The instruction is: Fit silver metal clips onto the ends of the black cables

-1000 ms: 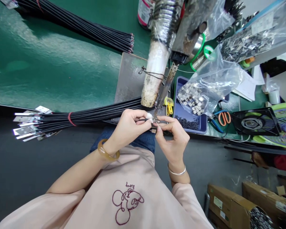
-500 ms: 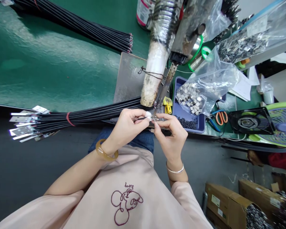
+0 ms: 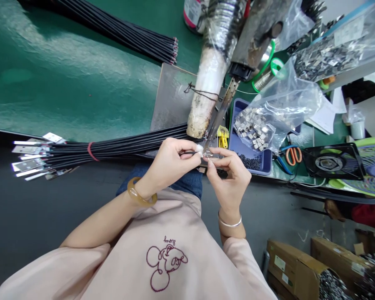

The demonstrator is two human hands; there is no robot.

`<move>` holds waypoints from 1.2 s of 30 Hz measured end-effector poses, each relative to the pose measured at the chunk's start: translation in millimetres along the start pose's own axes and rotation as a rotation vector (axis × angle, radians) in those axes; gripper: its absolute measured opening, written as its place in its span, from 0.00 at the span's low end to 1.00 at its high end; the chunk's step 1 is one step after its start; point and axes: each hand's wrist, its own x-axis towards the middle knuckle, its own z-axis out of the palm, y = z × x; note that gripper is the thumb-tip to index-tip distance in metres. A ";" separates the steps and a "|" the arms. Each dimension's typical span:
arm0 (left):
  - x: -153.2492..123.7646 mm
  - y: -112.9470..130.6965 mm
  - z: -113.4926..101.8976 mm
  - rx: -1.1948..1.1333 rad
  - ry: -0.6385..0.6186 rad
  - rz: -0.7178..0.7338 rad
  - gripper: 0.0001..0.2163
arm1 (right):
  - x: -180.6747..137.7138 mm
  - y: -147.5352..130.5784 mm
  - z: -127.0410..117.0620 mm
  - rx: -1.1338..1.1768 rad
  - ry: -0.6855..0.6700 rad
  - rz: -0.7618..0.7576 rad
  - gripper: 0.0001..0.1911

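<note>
My left hand pinches the end of a black cable between thumb and index finger; white wrapping covers the index fingertip. Close against it, my right hand has thumb and fingers drawn together at the cable's tip, on something too small to make out. Right above the fingertips, the long metal rod of a soldering iron slants down. Behind my left hand lies a bundle of black cables with a red band and bare metal USB plugs at its left end.
A white-ended duct hangs beside the iron over a grey plate. To the right stand a blue tray with metal connector shells, pliers, a black fan and a solder spool. Another cable bundle lies at the back.
The whole view has shifted slightly, and both hands sit a little further right in the picture. Their pinching grip at the iron's lower end looks the same.
</note>
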 end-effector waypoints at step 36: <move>-7.2 -14.3 1.0 0.028 0.012 0.011 0.07 | -1.3 4.6 1.1 -0.177 -0.043 -0.219 0.07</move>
